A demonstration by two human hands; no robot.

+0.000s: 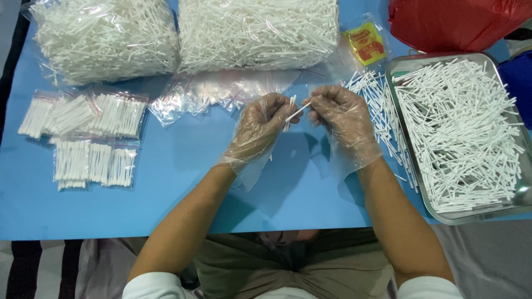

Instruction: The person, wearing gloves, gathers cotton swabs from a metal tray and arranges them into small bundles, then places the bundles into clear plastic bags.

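Note:
Both my hands wear loose clear plastic gloves and meet above the blue table [183, 166]. My left hand [260, 127] grips a small bundle of white cotton swabs [290, 111], held upright between the fingers. My right hand [341, 119] pinches a single swab [302, 109] whose other end touches that bundle. A loose row of swabs [382, 111] lies on the table just right of my right hand. Beside it stands a metal tray [443, 213] heaped with several more swabs.
Two large clear bags of swabs [105, 39] [257, 33] lie at the back. Small filled zip bags [94, 138] sit at the left, empty zip bags [210, 94] behind my hands. A yellow-red packet [366, 43] and a red plastic bag [454, 22] are at the back right.

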